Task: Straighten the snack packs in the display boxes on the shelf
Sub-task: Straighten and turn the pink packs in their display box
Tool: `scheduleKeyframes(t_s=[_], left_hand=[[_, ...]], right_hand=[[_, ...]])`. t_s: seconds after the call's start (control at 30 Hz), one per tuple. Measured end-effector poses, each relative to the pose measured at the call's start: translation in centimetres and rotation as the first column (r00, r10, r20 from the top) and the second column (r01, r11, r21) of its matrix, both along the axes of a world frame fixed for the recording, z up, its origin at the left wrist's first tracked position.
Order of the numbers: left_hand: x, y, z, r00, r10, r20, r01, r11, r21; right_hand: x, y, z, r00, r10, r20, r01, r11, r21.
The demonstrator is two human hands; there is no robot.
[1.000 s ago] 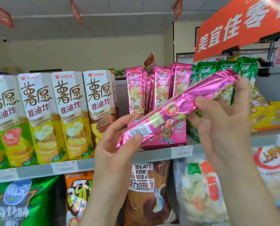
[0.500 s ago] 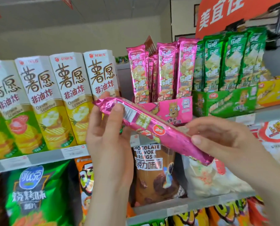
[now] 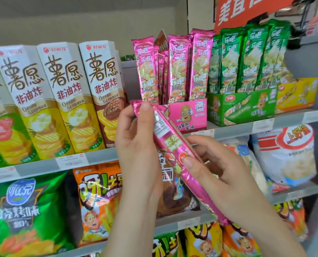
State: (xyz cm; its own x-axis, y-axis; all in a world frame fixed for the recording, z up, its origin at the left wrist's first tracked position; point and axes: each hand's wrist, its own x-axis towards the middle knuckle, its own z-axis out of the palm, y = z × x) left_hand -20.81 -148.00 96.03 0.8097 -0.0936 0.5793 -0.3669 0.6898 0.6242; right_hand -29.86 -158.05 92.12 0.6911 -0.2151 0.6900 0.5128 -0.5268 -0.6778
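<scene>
Holds one pink snack pack aslant in front of the shelf, outside any box, with the crimped top end up and left against the front of the pink display box and the other end low and to the right.

Grips the upper end with the left hand, thumb laid across the top seam and fingers curled behind. Pinches the middle with the right hand, thumb on the front face and fingers bent round the far side.

Behind, in the pink display box: more pink packs on end, the front ones upright, those between them packed close and slightly askew.

Just beside it on the right: a green display box filled with green packs, upright in a tight row.

Further right: a yellow box, contents too blurred to tell.

On the left of the same shelf: tall cartons side by side.
</scene>
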Motion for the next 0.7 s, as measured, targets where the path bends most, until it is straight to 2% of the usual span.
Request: scheduleKeyframes(t_s=[0.23, 0.37, 0.5, 0.7], left_hand=[[-2.0, -2.6, -1.4, 0.994, -0.056, -0.096, 0.068, 0.989, 0.133], [-3.4, -4.1, -2.1, 0.978, -0.173, -0.12, 0.193, 0.964, 0.181], [-4.3, -5.1, -2.8, 0.972, -0.219, -0.089, 0.234, 0.943, 0.235], [-6.4, -7.2, -2.8, 0.995, -0.075, -0.064, 0.085, 0.979, 0.185]], right_hand=[[-0.9, -1.4, -0.3, 0.995, -0.043, 0.094, 0.025, 0.981, 0.19], [-1.7, -2.9, -0.3, 0.994, -0.023, 0.105, 0.002, 0.98, 0.198], [-2.6, -4.7, -0.5, 0.995, -0.011, 0.095, -0.008, 0.981, 0.195], [-4.1, -7.7, -1.4, 0.995, 0.092, -0.039, -0.088, 0.991, 0.103]])
